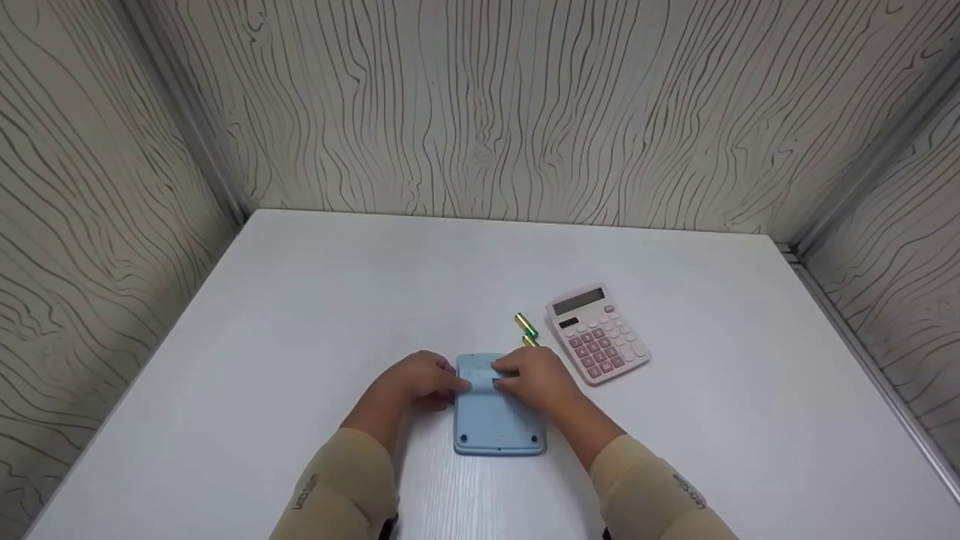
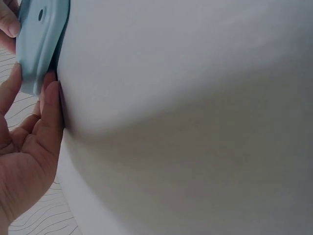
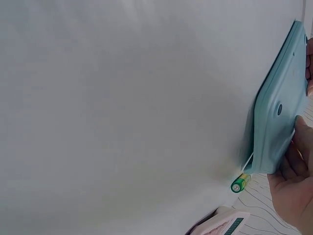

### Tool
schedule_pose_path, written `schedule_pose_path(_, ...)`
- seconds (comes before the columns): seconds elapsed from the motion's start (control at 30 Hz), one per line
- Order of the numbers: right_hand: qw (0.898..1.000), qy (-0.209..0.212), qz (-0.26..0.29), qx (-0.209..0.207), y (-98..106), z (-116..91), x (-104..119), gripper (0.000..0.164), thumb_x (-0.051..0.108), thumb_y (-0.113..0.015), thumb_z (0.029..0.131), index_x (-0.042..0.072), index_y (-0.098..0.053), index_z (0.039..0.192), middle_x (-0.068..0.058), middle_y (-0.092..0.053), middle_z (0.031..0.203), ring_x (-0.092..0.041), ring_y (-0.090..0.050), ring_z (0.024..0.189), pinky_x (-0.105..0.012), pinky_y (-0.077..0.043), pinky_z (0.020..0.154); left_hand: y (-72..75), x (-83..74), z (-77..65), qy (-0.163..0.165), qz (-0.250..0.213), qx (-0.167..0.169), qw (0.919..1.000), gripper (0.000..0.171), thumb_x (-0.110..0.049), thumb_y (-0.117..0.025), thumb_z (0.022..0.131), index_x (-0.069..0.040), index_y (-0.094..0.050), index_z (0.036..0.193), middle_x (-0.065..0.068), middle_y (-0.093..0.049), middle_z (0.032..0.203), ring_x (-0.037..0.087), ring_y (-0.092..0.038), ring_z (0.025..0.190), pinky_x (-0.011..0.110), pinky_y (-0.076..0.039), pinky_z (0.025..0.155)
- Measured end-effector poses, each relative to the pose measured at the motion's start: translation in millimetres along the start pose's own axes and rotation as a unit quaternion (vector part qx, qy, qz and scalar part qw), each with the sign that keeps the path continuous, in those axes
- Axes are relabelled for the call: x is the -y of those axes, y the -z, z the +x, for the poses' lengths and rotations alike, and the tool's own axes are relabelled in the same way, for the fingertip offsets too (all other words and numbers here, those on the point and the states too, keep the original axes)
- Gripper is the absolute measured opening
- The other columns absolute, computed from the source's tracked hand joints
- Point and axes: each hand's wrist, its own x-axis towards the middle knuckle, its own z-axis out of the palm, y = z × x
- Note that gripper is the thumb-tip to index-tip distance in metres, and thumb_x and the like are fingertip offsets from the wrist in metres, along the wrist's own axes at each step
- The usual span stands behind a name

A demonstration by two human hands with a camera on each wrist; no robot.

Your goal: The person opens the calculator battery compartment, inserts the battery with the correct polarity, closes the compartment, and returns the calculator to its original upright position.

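A light blue calculator [image 1: 499,420] lies face down on the white table, its back with two dark round feet showing. My left hand [image 1: 427,379] grips its left edge, thumb on the back and the other fingers beside and under the rim. My right hand [image 1: 536,375] is over the upper right part of the back, thumb and index finger bent down at a small dark slot [image 1: 496,381]. I cannot tell whether they pinch anything there. Beyond that hand lie two green and gold batteries, one battery [image 1: 526,325] fully visible and the other battery [image 1: 530,341] partly hidden.
A pink calculator [image 1: 598,334] lies face up to the right of the batteries, keys and screen showing. The white table [image 1: 360,285] reaches back to a wood-grain patterned wall [image 1: 480,112], with similar panels at both sides.
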Motion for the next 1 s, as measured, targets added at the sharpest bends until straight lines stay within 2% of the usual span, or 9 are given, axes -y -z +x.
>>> schedule_pose_path(0.5,0.994,0.044,-0.104,0.012,1,-7,12,0.032,0.026,-0.058,0.089,0.014,-0.061,0.118,-0.005,-0.062,0.115,-0.024,-0.054,0.112,-0.04,-0.041,0.094,-2.4,2.5,3.4,-0.004,0.012,-0.009,0.9999,0.032,-0.031,-0.074,0.075,-0.007,-0.061,0.092,0.005,-0.063,0.079,0.017,-0.06,0.068,0.027,-0.05,0.064)
schedule_pose_path(0.77,0.989,0.064,-0.134,0.022,3,-8,13,0.031,0.024,-0.052,0.093,0.01,-0.059,0.12,-0.007,-0.061,0.117,-0.023,-0.055,0.112,-0.037,-0.043,0.093,-2.2,1.8,0.0,-0.014,-0.011,0.0,0.9998,0.033,-0.027,-0.073,0.076,-0.005,-0.059,0.097,0.005,-0.063,0.083,0.016,-0.059,0.073,0.028,-0.051,0.068)
schedule_pose_path(0.9,0.989,0.058,-0.137,0.026,5,-5,13,0.031,0.026,-0.048,0.095,0.012,-0.059,0.12,-0.006,-0.061,0.117,-0.022,-0.055,0.113,-0.037,-0.042,0.094,-3.2,1.6,0.6,-0.005,-0.003,-0.005,1.0,0.032,-0.028,-0.073,0.076,-0.006,-0.06,0.095,0.005,-0.063,0.082,0.017,-0.06,0.072,0.028,-0.051,0.067)
schedule_pose_path(1.0,0.99,0.049,-0.129,0.011,5,-4,13,0.028,0.027,-0.046,0.095,0.015,-0.063,0.113,-0.003,-0.065,0.109,-0.02,-0.058,0.107,-0.036,-0.044,0.091,-3.7,1.3,1.8,-0.001,0.006,-0.01,0.9999,0.031,-0.03,-0.073,0.076,-0.008,-0.061,0.094,0.005,-0.063,0.081,0.018,-0.059,0.072,0.028,-0.05,0.066)
